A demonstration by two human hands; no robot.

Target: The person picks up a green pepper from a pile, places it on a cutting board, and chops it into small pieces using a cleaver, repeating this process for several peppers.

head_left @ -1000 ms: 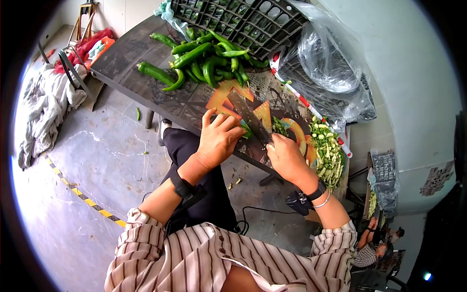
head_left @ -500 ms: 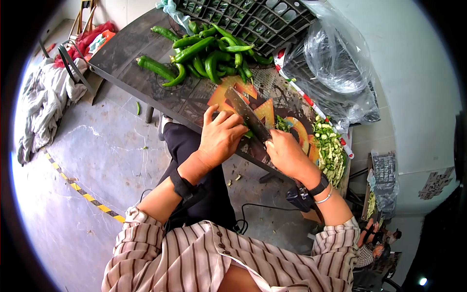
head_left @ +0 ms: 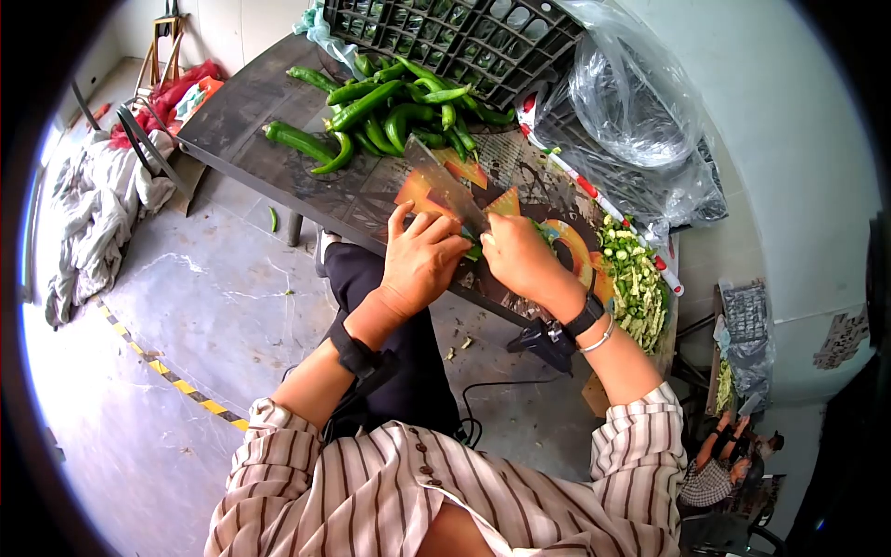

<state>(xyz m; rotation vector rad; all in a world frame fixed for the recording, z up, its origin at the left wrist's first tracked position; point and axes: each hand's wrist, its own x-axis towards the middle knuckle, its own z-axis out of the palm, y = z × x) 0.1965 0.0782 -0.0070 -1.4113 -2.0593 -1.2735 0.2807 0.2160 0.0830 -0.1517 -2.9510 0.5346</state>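
My right hand (head_left: 525, 262) is closed round the handle of a wide kitchen knife (head_left: 444, 182), its blade pointing up and left across the table edge. Close beside the blade, my left hand (head_left: 425, 258) has its fingers bent down on a green chili pepper (head_left: 473, 252), of which only a bit shows past the fingertips. Whole green chili peppers (head_left: 379, 113) lie heaped beyond both hands. Chopped pepper pieces (head_left: 637, 283) are piled to the right of my right hand, along the table's side.
The dark table (head_left: 243, 111) carries a black plastic crate (head_left: 455, 42) at the back and clear plastic bags (head_left: 631, 102) on the right. A red-and-white rolled strip (head_left: 587, 188) borders the chopped pile. Cloth (head_left: 102, 204) lies on the floor at left. Another person (head_left: 719, 464) sits far right.
My right hand and the knife have shifted left and slightly upward, bringing the blade closer to my left hand. The left hand stays nearly in place.
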